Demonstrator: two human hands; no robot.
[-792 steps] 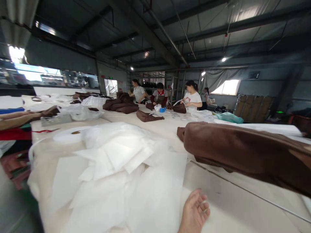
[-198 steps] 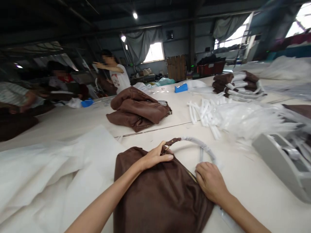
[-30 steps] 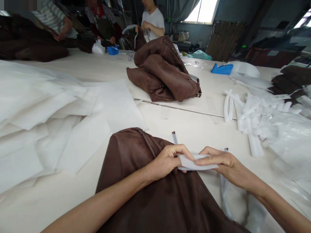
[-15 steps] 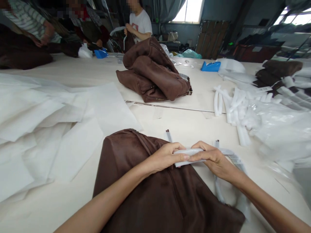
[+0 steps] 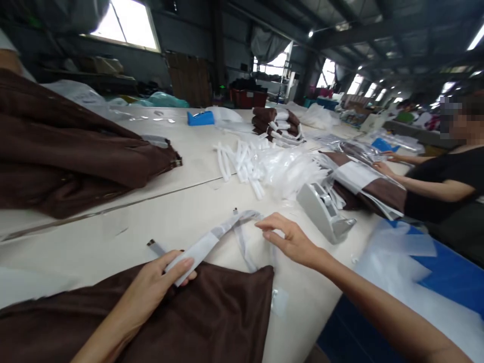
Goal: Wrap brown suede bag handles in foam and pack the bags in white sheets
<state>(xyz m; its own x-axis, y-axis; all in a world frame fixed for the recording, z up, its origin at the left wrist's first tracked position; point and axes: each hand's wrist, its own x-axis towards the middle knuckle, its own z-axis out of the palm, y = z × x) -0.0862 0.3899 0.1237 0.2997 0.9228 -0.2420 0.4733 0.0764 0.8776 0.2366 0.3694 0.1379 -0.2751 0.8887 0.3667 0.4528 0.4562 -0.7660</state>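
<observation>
A brown leather-like bag [image 5: 223, 302] lies across the table in front of me. My left hand [image 5: 162, 272] is closed around a strap wrapped in white foam [image 5: 200, 252], fingers below and thumb on top. The strap's thinner far part curves up and to the right. Just past its end, my right hand [image 5: 289, 239] holds nothing, with thumb and forefinger apart. A grey tape dispenser [image 5: 321, 214] stands beyond the right hand. Another wrapped strap end with a dark tip [image 5: 151, 243] pokes out behind my left hand.
Another brown bag [image 5: 75, 156] lies at the left. White foam strips [image 5: 242, 161] and clear plastic bags [image 5: 291, 171] are heaped mid-table. Folded brown bags [image 5: 272, 123] are stacked behind. At the right, a co-worker [image 5: 442, 186] handles a wrapped brown bag [image 5: 366, 181]. A blue dispenser [image 5: 201, 118] stands farther back.
The view has swung to the right. My right hand has let go of the foam-wrapped strap and moved off to the right, while my left hand keeps hold of it.
</observation>
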